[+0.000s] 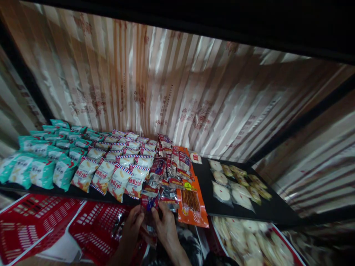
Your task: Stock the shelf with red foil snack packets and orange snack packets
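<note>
My left hand and my right hand are at the front edge of a black shelf, fingers closed on a dark red snack packet with a blue figure on it. The packet's lower part hangs between my hands in shadow. Just behind it lie similar dark red snack packets in an uneven pile. Left of these stand rows of white snack bags with red print and striped tops. An orange packet with brown sticks inside lies right of my right hand, overhanging the edge.
Teal snack bags fill the shelf's left end. On the black shelf at right lie round white packets and yellowish packets. Below are red baskets and a container of pale packets. A striped curtain hangs behind.
</note>
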Demonstrator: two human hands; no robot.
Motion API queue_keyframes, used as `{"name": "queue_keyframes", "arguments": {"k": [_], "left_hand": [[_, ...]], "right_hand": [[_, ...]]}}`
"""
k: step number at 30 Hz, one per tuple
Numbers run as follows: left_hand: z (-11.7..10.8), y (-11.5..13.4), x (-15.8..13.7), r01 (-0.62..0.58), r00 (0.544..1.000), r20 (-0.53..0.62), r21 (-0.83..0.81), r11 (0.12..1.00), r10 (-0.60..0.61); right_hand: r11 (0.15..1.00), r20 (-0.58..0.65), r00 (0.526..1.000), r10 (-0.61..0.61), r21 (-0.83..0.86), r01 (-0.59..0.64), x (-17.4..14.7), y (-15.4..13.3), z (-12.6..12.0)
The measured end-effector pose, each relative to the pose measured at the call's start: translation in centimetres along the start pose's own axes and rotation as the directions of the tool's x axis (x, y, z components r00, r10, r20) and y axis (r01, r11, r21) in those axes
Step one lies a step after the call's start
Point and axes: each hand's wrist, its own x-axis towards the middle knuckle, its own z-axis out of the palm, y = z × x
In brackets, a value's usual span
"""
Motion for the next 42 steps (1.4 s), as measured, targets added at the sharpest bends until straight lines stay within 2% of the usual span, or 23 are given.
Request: {"name": "queue_keyframes", "arguments": {"k": [2,4,7,11,14,17,23,28,35,39,42], "left_hand": [[0.2,0.3,-0.7,-0.171,0.982,-0.069,0.073,0.983,0.176],[0.3,0.9,-1.4,-0.339,0.928,-0.079,0.23,0.912,0.365],[0.5,2.5,-2.5,-0.512,0.837,0.057,0.431,0.743,0.544],[1.8,5.1,-2.8,-0.644,0.754,0.286,0.504,0.576,0.592],[3.2,6.3,-1.9,-0.672,0.73,0.398,0.566,0.478,0.555],[4.0,5.9,-0.5,-0.679,0.719,0.428,0.601,0.422,0.547],[3.2,2.5,1.2,-0.756,0.602,0.46,0.591,0.281,0.652],[2.4,1.9,0.9,-0.741,0.601,0.433,0.616,0.267,0.671],[2.6,2.6,1.1,-0.78,0.53,0.395,0.574,0.25,0.75],[2.6,2.8,1.3,-0.778,0.527,0.352,0.566,0.272,0.774],[2.2,2.8,1.6,-0.786,0.511,0.371,0.567,0.247,0.775]], "right_hand": [[1.0,0.024,1.0,0.007,0.02,-0.008,0.1,-0.1,-0.1],[0.999,0.016,0.999,0.032,0.038,-0.033,0.3,0.2,-0.2],[0.994,-0.003,0.997,0.075,0.075,-0.075,0.5,0.6,-0.2],[0.988,0.016,0.996,0.084,0.126,-0.086,0.6,0.5,-0.2],[0.984,0.016,0.996,0.089,0.15,-0.09,0.6,0.4,-0.2],[0.98,0.014,0.994,0.112,0.165,-0.113,0.6,0.8,-0.3],[0.98,0.013,0.992,0.129,0.15,-0.129,0.8,1.0,-0.4],[0.979,0.115,0.986,0.119,0.153,-0.136,0.5,0.0,-0.3],[0.986,0.114,0.986,0.125,0.099,-0.136,1.0,-0.4,-0.7],[0.988,0.152,0.983,0.099,0.099,-0.115,1.0,-0.8,-0.8],[0.982,0.222,0.971,0.087,0.147,-0.122,1.0,-0.7,-0.7]]}}
